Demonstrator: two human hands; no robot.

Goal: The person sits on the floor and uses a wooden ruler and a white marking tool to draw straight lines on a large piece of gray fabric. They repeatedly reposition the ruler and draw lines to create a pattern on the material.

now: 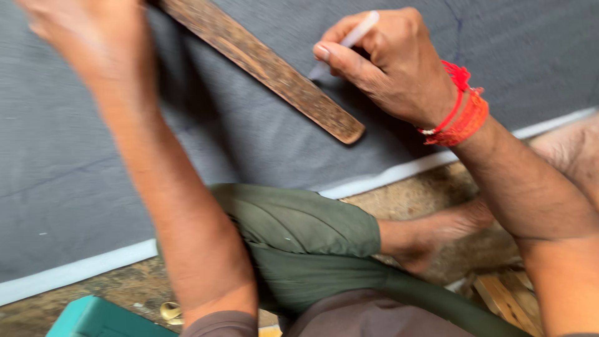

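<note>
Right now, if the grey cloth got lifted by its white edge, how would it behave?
The grey cloth would probably drape limply, since it lies flat with soft creases. It looks light and thin. The wooden ruler under the left hand likely pins it down, so it may drag while the right hand marks with the white chalk.

The wide grey woven cloth (75, 156) is matt with a fine weave. The long brown wooden ruler (268, 67) appears rough, worn and mottled. The thin white marking stick (349, 39) looks smooth. The red thread wristband (458, 115) is fibrous.
</note>
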